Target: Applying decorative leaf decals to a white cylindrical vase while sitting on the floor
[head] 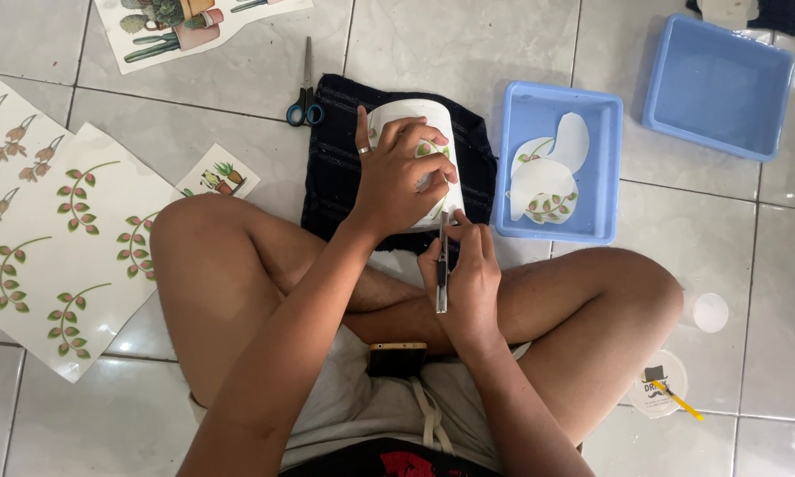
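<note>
Left hand (403, 177) grips white mug (415, 115); right hand (464, 274) pinches a slim tool (442, 265).

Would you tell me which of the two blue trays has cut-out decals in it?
The nearer blue tray, beside the black cloth; the farther tray holds none.

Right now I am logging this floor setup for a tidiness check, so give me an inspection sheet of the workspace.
Surface: pale tiled floor; a dark cloth spread in front of the crossed legs.
Job's things: white mug with leaf decal, lying on the cloth; thin flat tool.
Clutter: scissors, leaf decal sheets, cactus decal sheet, near blue tray holding cut decals, far blue tray, phone in the lap, lidded cup with yellow straw.
Grippers: left hand grips the mug; right hand holds the tool against it.
Cables: nothing seen.
Surroundings: more tiles only.
</note>
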